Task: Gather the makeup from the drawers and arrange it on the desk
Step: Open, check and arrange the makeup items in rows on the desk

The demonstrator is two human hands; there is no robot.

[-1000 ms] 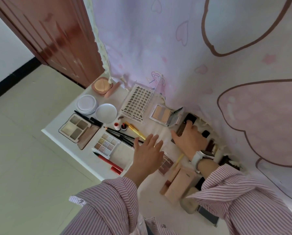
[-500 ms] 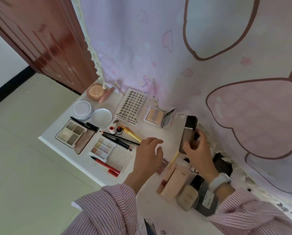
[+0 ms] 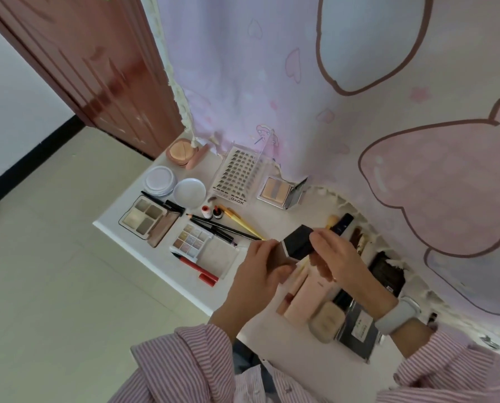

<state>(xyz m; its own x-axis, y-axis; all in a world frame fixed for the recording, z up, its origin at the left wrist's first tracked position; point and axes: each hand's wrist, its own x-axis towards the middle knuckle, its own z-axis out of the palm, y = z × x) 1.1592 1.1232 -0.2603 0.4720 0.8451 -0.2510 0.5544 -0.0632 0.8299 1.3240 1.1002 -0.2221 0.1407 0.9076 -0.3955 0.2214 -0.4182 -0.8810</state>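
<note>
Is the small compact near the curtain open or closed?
Open: the compact has its lid raised, and the pale powder pans are visible inside.

— What stands behind the tabletop?
— A pale lilac curtain printed with small hearts and big brown-outlined shapes, some filled pink. A cream frilled trim runs down its left edge.
— And to the left of that?
— A glossy reddish-brown wooden door, then a white wall with a black skirting strip at its foot.
— Below?
— A floor of pale beige tiles.
</note>
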